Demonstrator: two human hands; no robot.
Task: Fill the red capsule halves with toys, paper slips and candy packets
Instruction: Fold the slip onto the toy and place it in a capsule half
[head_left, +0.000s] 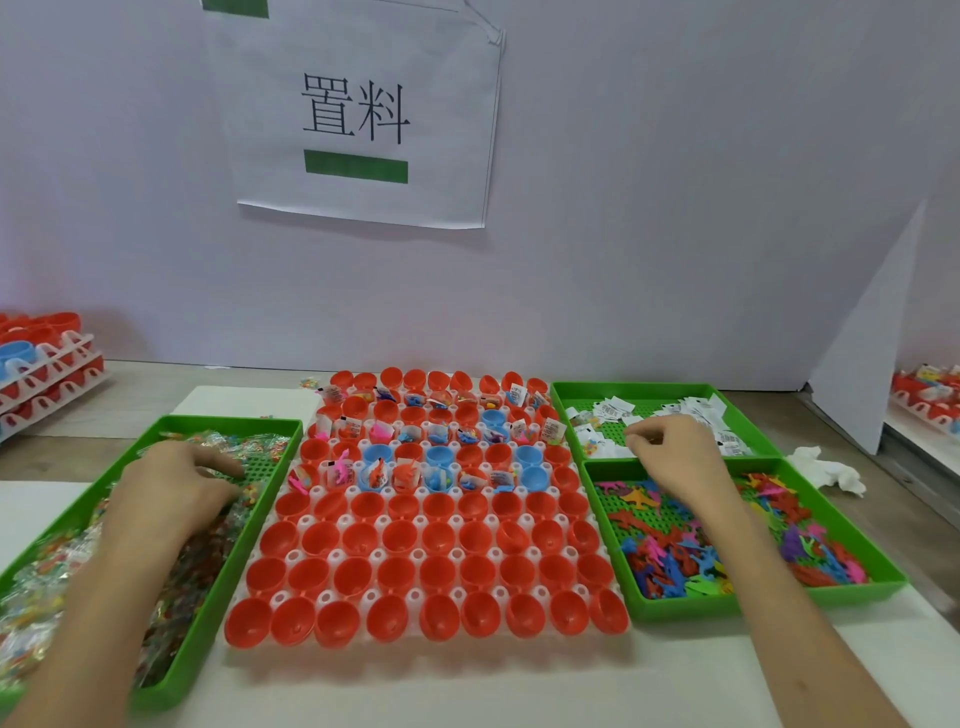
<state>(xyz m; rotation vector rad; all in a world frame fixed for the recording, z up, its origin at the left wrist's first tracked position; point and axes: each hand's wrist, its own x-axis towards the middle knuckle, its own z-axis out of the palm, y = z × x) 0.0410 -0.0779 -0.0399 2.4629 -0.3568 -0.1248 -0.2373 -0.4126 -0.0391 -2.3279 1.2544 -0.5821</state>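
Head view: green trays (245, 540) flank red capsule halves (441, 571); bare table (467, 691) below. Upper rows filled. Left hand (171, 488) flat on candy packets (47, 587); right hand (675, 457) curled over paper slips (691, 408), hold unclear.

On the surface (467, 691), the capsule halves (423, 571) are sitting centrally; the candy packets tray (234, 419) is lying to their left, the paper slips tray (649, 387) right, behind the toys tray (753, 601).

left hand (176, 483): palm down, fingers extended | right hand (670, 452): fingers curled
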